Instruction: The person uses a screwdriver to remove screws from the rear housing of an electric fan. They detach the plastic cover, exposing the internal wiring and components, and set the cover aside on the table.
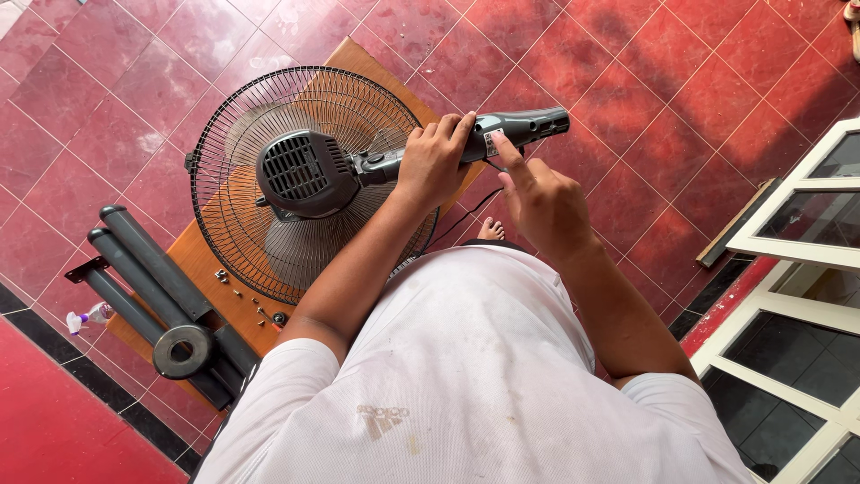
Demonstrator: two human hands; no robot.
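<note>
Nearest, the right hand (545, 204) stays unclenched, forefinger pressing the control panel (494, 141) on the fan's smooth grey neck (515, 130), which the left hand (434, 161) clamps. Beyond lie the round wire-grilled fan head (305, 175), a wooden board (208, 269) and glossy red floor tiles (645, 81).

One fan (305, 179), two hands (436, 159), three grey tubes (152, 260), one ring base (183, 350), one spray bottle (90, 316), one wooden board (193, 264), several small screws (235, 287).

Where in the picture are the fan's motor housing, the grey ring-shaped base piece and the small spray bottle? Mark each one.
motor housing (300, 172): head view, on its vented back cover.
ring-shaped base piece (167, 352): head view, on the ring's left rim.
spray bottle (91, 315): head view, on its body.
</note>
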